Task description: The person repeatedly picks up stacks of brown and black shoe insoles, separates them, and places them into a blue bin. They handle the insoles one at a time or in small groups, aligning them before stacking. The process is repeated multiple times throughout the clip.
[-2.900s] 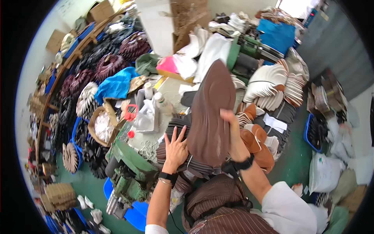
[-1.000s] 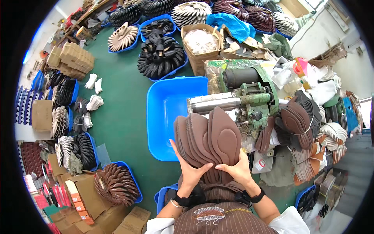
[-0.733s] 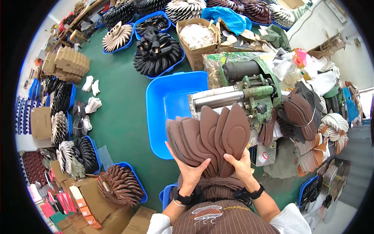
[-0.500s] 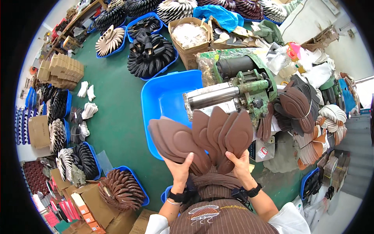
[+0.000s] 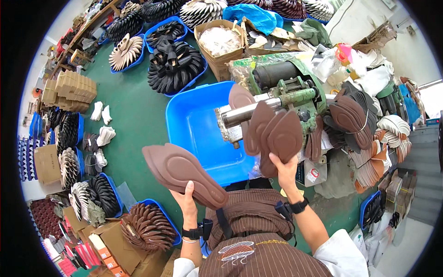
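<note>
In my left hand (image 5: 185,201) is a small stack of brown insoles (image 5: 177,167), gripped with the thumb on top and tilted up to the left. My right hand (image 5: 285,171) holds several more brown insoles (image 5: 282,134), fanned out and upright, thumb on the front one. One insole at the fan's left (image 5: 241,98) reaches up in front of the machine's roller. The two bunches are apart. Behind them stands a blue tub (image 5: 182,122), its inside bare where it shows. A green machine (image 5: 300,99) with a steel roller (image 5: 251,113) overhangs the tub's right side.
At the right of the machine lie a tied bundle of brown and black insoles (image 5: 353,120) and stacks of white and tan ones (image 5: 392,131). Tubs of black shoe parts (image 5: 177,69) stand beyond. Cardboard boxes (image 5: 117,240) and a tub of brown parts (image 5: 146,226) are at lower left.
My hands have moved apart, splitting the insoles into two bunches. The left bunch went left and down; the right bunch rose slightly, and its insoles spread upward.
</note>
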The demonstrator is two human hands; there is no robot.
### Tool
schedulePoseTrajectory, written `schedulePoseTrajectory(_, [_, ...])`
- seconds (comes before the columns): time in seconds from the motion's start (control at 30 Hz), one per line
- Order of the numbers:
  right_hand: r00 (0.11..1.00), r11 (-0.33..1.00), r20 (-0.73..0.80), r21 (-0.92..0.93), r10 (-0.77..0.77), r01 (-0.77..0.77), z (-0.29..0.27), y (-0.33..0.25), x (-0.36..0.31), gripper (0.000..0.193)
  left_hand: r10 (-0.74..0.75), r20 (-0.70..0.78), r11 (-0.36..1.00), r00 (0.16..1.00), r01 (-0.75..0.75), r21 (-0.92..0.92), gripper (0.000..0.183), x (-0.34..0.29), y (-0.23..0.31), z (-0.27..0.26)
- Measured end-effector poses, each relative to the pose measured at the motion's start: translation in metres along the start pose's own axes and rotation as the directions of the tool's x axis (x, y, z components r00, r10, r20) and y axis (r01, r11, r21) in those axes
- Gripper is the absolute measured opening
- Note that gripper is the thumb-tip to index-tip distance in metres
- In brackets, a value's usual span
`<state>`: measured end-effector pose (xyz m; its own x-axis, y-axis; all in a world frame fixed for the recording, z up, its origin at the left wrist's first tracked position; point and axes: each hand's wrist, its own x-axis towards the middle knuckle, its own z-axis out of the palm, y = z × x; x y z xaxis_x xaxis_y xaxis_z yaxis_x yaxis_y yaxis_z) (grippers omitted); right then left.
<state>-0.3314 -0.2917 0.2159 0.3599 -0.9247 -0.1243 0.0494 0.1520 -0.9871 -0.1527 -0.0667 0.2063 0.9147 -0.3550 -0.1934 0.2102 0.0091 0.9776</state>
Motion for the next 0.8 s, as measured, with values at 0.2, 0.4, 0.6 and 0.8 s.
schedulePoseTrajectory(0.2, [0.979, 0.988, 0.128, -0.018, 0.157, -0.156, -0.04, 0.029, -0.047, 0.033, 0.004, -0.002, 1.0, 1.0, -0.004, -0.026, 0.075, 0.008, -0.006, -0.003])
schedulePoseTrajectory(0.4, [0.988, 0.994, 0.111, -0.015, 0.11, -0.109, -0.028, 0.052, -0.018, 0.036, 0.022, 0.039, 0.998, 0.999, -0.02, -0.062, 0.074, 0.028, 0.0, 0.013])
schedulePoseTrajectory(0.6, [0.982, 0.998, 0.183, 0.028, 0.05, -0.056, 0.005, 0.006, 0.013, 0.035, -0.018, 0.018, 0.997, 1.0, 0.02, -0.072, 0.07, 0.025, -0.001, 0.008])
schedulePoseTrajectory(0.8, [0.997, 0.994, 0.076, -0.109, -0.017, 0.025, -0.01, 0.032, -0.033, 0.034, -0.118, 0.025, 0.983, 0.993, 0.12, -0.142, 0.063, 0.008, 0.008, 0.007])
